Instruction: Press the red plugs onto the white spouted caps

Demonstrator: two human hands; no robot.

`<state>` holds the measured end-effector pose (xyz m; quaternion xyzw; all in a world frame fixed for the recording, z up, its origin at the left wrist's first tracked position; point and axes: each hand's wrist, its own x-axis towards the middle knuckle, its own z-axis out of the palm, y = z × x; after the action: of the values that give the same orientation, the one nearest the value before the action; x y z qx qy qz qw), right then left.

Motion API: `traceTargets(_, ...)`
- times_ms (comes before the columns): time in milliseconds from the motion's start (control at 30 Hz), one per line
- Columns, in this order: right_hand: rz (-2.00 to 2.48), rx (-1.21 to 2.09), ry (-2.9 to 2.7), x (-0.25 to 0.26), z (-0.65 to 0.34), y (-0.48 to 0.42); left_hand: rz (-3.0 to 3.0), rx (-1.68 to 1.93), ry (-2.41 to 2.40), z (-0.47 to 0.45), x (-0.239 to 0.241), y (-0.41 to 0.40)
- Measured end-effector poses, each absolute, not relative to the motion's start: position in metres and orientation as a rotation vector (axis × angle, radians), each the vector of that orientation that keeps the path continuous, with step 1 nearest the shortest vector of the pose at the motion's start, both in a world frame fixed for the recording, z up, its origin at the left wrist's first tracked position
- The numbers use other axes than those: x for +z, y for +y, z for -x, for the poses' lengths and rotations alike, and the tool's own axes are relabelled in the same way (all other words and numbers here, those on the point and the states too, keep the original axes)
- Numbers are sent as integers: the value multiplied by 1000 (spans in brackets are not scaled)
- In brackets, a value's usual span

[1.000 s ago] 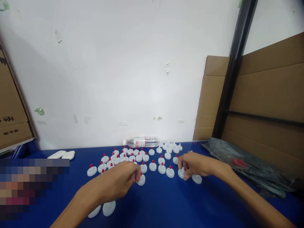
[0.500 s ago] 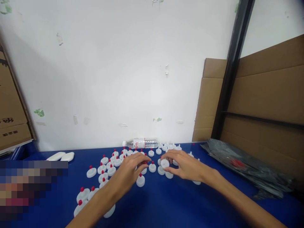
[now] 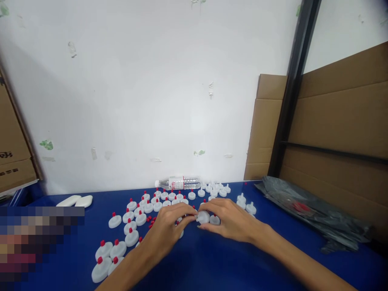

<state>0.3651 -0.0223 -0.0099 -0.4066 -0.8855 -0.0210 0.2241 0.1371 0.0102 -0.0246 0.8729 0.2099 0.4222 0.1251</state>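
Note:
My right hand [image 3: 230, 217] grips a white plastic nozzle cap [image 3: 203, 217] on its side, spout pointing left. My left hand [image 3: 169, 220] is closed in a pinch at the spout's end; whatever its fingertips hold is hidden. Just beneath the right fingers lies another white cap [image 3: 215, 220]. Left of and behind my left hand stand many white nozzle caps with red tips [image 3: 131, 237]. Loose small red tips [image 3: 151, 223] lie partly hidden by my left hand. Several white nozzle caps without red tips [image 3: 251, 208] stand to the right and at the back.
A clear plastic bottle [image 3: 178, 183] lies against the wall at the back of the blue table [image 3: 194, 266]. Two white rounded objects [image 3: 83, 201] lie at the left. A grey plastic bag [image 3: 309, 214] is at the right, before cardboard [image 3: 339, 121] and a black post [image 3: 287, 105].
My hands have come together. The white nozzle cap in my right hand has turned from underside toward me to spout pointing left. My left fingers have closed at its spout.

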Motion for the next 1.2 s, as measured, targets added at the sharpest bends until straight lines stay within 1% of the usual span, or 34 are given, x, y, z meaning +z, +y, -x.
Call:
traceTargets(233,1047,-95,-2389,-15,-364,-21,-2553,1200,618,-139,-25,6)
traceTargets(467,1029,-193,-2375,-13,-362,-25,-2709,1236,569,-139,-23,2)
traceTargets(633,999,-80,-2313,-18,-360,-25,-2704,1239,696,-139,-24,4)
traceTargets(733,917,-97,-2234,-21,-358,-27,-2700,1165,802,-139,-25,6)
traceTargets(867,825,-192,-2157,-23,-355,-29,-2684,1017,811,-140,-24,4)
traceTargets(1100,727,-282,-2114,-27,-353,-29,-2398,899,834,-142,-18,-6)
traceTargets(1200,702,-316,-2115,-28,-353,-30,-2404,872,839,-140,-17,-6)
